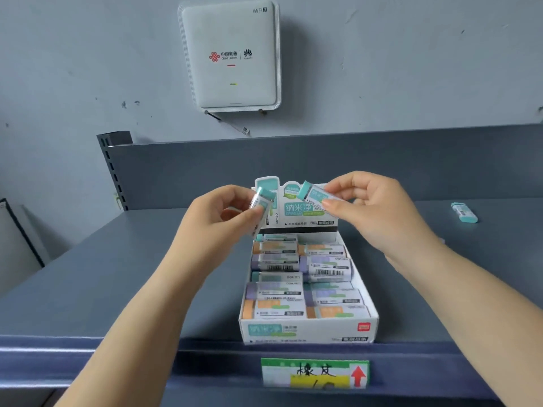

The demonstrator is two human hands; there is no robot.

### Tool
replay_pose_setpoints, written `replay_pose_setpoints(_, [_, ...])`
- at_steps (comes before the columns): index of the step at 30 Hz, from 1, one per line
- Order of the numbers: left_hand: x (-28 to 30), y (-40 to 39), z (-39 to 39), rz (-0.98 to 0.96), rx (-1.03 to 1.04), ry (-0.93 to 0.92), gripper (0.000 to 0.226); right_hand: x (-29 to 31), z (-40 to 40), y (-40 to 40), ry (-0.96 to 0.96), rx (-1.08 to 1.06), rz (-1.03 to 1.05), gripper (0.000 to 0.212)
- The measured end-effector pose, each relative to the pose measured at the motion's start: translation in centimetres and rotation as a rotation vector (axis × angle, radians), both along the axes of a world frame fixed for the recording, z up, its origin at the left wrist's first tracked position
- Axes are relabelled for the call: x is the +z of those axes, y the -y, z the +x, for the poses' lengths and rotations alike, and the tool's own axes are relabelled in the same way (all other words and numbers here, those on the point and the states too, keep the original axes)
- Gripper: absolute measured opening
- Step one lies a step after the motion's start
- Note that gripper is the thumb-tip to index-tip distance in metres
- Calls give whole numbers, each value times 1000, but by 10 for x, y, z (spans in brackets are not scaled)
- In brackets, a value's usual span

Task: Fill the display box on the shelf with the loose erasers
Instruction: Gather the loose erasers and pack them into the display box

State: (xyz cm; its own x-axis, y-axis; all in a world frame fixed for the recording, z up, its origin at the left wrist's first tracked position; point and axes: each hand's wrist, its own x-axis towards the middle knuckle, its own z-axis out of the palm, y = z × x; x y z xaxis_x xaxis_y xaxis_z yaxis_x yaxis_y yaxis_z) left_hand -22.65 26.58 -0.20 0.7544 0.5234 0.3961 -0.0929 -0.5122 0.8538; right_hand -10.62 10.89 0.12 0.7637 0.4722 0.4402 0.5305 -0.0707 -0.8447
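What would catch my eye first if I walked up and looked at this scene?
Most likely the two hands raised over the middle of the grey shelf: the left hand and the right hand each pinch a teal eraser above the open display box, already packed with orange, purple and teal erasers. One more loose eraser lies far right on the shelf, and a white WiFi router hangs on the wall above.
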Motion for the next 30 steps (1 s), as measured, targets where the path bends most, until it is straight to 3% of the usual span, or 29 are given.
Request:
replay_pose_setpoints(8, [-13, -6, -2, -8, -49, -4, 6, -17, 4, -2, 111, -113, -194, 10])
replay_pose_setpoints(21, [-18, -5, -6, -21, -37, -52, 9, -23, 7, 0, 104, -84, -286, 10])
replay_pose_setpoints(30, [-19, -5, -8, -49, -22, -41, 11, -27, 6, -1, 204, -125, -395, 5])
